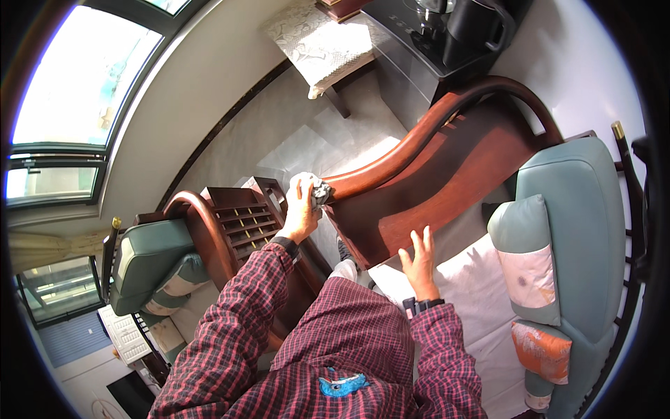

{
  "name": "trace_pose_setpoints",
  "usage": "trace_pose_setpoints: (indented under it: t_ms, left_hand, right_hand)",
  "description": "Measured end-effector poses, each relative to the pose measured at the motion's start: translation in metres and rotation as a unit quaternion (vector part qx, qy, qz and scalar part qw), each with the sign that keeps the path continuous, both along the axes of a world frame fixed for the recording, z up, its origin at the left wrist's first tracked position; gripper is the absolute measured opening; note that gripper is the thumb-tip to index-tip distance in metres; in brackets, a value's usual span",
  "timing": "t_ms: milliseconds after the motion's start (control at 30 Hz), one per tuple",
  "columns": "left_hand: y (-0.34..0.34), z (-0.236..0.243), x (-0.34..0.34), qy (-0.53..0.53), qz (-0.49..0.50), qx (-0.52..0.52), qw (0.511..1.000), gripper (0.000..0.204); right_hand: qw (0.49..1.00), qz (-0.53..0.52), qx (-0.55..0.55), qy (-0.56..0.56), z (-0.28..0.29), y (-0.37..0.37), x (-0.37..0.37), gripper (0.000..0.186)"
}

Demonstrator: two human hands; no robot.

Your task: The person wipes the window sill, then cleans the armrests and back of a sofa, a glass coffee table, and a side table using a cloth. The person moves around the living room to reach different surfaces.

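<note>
My left hand [300, 213] is closed round a crumpled grey cloth [321, 193]. The cloth presses against the front end of a curved, reddish-brown wooden armrest [391, 167] on the sofa at the right. Under that armrest runs a broad wooden side panel [426, 202], partly in sunlight. My right hand [420, 264] is held out with fingers spread and nothing in it. It hovers over the edge of the pale seat cover [464, 293], near the panel; whether it touches anything I cannot tell.
Green back cushions [583, 209] and an orange pillow [543, 350] line the sofa at right. On the left stands a wooden armchair [202, 223] with a slatted side. Ahead are a lace-covered table [321, 45] and a black cabinet [412, 66] bearing a kettle [478, 31].
</note>
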State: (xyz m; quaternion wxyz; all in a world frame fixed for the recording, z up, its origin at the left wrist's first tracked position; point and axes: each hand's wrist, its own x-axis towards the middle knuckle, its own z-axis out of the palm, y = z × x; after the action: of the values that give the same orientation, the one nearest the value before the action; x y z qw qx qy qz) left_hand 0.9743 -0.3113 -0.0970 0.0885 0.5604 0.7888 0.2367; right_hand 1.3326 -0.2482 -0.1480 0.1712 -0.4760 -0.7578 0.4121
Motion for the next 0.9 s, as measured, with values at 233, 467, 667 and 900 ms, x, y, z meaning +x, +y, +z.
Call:
trace_pose_setpoints:
  t_ms: [233, 467, 667, 900]
  left_hand:
    - [-0.003, -0.030, -0.027, -0.259, 0.148, -0.086, 0.951, 0.081]
    - [-0.096, 0.045, -0.001, -0.679, 0.224, 0.013, 0.699, 0.050]
    - [-0.197, 0.148, 0.032, -0.791, 0.243, 0.101, 0.552, 0.059]
    - [-0.357, 0.163, 0.085, -0.590, 0.335, 0.069, 0.732, 0.058]
  right_hand:
    - [0.996, 0.058, -0.061, -0.035, 0.057, -0.080, -0.029, 0.058]
    - [0.991, 0.103, -0.084, 0.007, 0.120, -0.075, -0.087, 0.058]
    - [0.934, 0.107, -0.312, 0.140, 0.166, -0.077, -0.133, 0.045]
    - [0.824, 0.175, -0.522, 0.132, 0.215, -0.116, -0.129, 0.042]
